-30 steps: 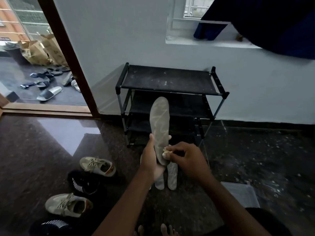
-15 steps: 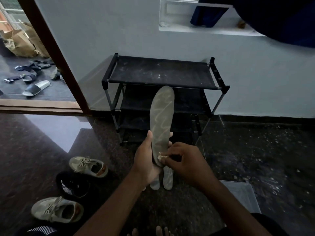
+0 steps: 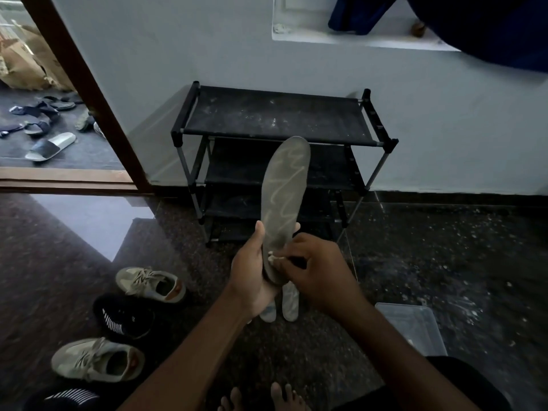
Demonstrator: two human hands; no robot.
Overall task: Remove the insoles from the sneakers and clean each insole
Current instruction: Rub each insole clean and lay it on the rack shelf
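Insole (image 3: 283,197) held upright, toe end up, in front of the black shoe rack (image 3: 275,120). Left grip (image 3: 252,280) clasps its heel end. Right grip (image 3: 320,277) pinches a small pale wad (image 3: 272,257) against the insole's lower face. Two more insoles (image 3: 290,301) lie flat on the floor below the hands. Tan sneakers (image 3: 151,284) and a black sneaker (image 3: 124,318) sit on the floor at left.

Straight ahead a black three-tier shoe rack (image 3: 278,120) blocks the way. A beige lace-up sneaker (image 3: 148,284) and a black striped sneaker (image 3: 124,318) crowd the left. A clear plastic tub (image 3: 415,324) sits near right, with bare dark speckled floor (image 3: 444,247) beyond it.
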